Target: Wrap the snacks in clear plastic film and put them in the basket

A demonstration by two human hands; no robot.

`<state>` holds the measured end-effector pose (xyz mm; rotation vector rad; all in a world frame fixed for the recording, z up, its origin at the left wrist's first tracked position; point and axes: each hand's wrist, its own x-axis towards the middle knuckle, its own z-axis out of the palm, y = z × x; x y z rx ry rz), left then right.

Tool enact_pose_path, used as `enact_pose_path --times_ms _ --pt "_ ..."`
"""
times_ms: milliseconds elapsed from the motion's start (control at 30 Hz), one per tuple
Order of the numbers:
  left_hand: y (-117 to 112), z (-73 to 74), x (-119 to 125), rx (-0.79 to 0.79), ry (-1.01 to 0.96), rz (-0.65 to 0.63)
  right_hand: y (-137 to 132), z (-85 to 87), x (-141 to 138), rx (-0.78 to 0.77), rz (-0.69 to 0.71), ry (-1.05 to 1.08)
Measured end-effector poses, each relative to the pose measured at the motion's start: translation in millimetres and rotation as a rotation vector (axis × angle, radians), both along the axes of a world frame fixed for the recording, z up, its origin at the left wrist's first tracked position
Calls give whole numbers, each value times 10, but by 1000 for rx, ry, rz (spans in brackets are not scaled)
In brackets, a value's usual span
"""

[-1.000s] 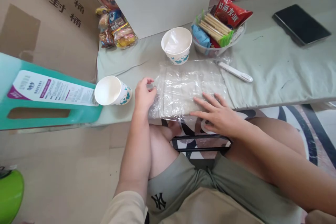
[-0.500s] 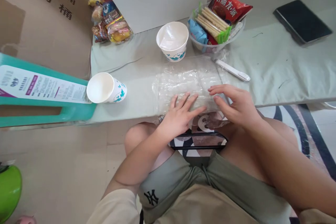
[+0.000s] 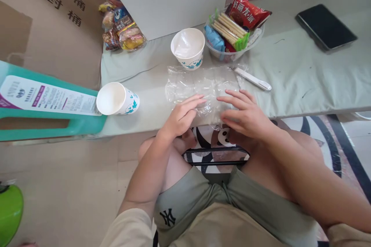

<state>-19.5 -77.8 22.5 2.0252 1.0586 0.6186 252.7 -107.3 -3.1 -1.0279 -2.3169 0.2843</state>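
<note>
A crinkled sheet of clear plastic film (image 3: 191, 83) lies at the front of the cloth-covered bench, partly hidden by my hands. My left hand (image 3: 184, 115) is at its near left part, fingers stretched out to the right. Facing it from the right, my right hand (image 3: 245, 114) has its fingers apart over the film's near right part. Whether the fingertips press on the film I cannot tell. Just beyond my right hand lies a slim white tool like a utility knife (image 3: 253, 79). A paper bowl (image 3: 189, 60) with clear plastic inside stands behind the film.
A paper cup (image 3: 131, 100) lies tilted beside a teal jug (image 3: 84, 123) at left. Behind are a bag of snacks (image 3: 131, 38), a white box (image 3: 179, 0) and a clear bowl (image 3: 228, 57) of packaged snacks. A black phone (image 3: 326, 25) lies at the right.
My left hand has turned from lying spread on the film to pointing right, its fingers closer together. My right hand has shifted left. The film's near part has been drawn in and bunched between the hands.
</note>
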Motion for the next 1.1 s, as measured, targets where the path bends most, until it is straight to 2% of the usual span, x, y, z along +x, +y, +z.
enact_pose_path --times_ms 133,267,333,400,500,567,667,767,833,933,1000,1100 --pt "58 3 -96 13 -113 109 61 21 -48 3 19 174" --pt "77 14 -110 -75 -151 215 13 -2 -119 1 -79 66" --pt "64 30 -82 -79 -123 178 7 -23 -203 9 -167 37" --pt "43 56 -65 -25 -81 98 39 -33 -285 21 -215 95" --pt "20 99 -115 129 -27 2 138 -31 -317 -24 -260 345" --pt "19 116 -188 202 29 -29 212 -32 -267 -84 -356 514" --pt "41 109 -283 210 160 -69 314 -47 -164 -206 -517 760" --pt "96 58 -309 198 234 -74 404 -59 -121 -294 -583 1016" --pt "153 10 -300 196 203 -36 446 -55 -127 -297 -608 1099" --pt "254 -56 -273 175 43 74 456 -34 -138 -358 -615 1078" --pt "317 -84 -255 137 -125 181 431 -13 -133 -412 -610 1007" --pt "401 -101 -235 38 -416 417 380 27 -121 -428 -605 910"
